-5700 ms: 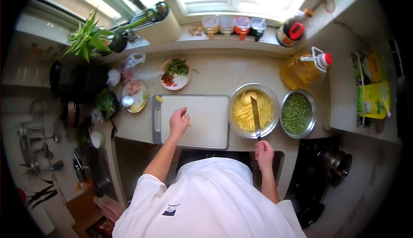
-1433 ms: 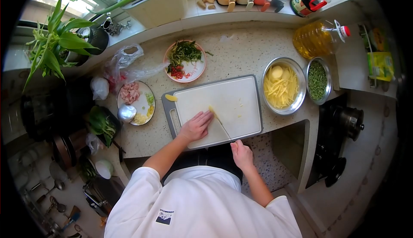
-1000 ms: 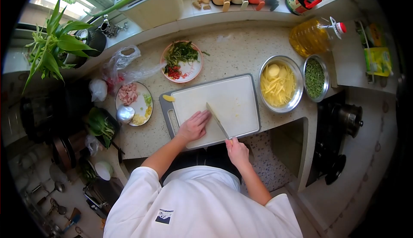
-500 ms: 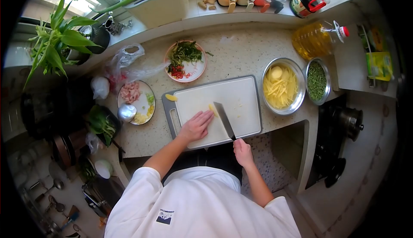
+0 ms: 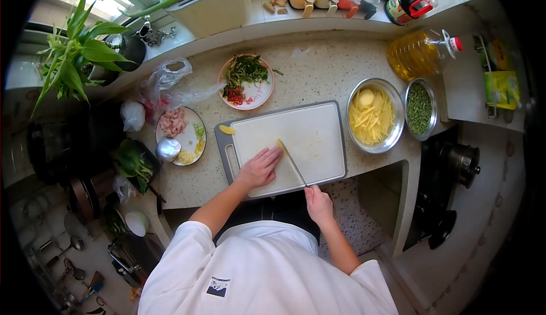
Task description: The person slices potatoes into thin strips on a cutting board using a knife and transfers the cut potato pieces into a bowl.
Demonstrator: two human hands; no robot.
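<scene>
My right hand (image 5: 319,206) is wrapped round the handle of a kitchen knife (image 5: 294,164). The blade stands edge-down on the white cutting board (image 5: 318,118), seen nearly edge-on. Just left of it, my left hand (image 5: 260,167) presses down with its fingers together, holding a piece of potato (image 5: 279,142) that is mostly hidden under the fingertips. Small pale yellow scraps lie right of the blade. A yellow potato slice (image 5: 227,129) rests at the board's upper left corner.
Right of the board are a steel bowl (image 5: 354,130) of potato strips, a bowl of chopped greens (image 5: 419,107) and an oil bottle (image 5: 412,56). Behind stands a plate (image 5: 259,96) of greens and red chili; at left, a plate (image 5: 186,138) with diced meat and a metal spoon (image 5: 168,149).
The knife blade has turned from showing its flat side to nearly edge-on and moved slightly left, against the left fingertips. My left hand has stayed in place.
</scene>
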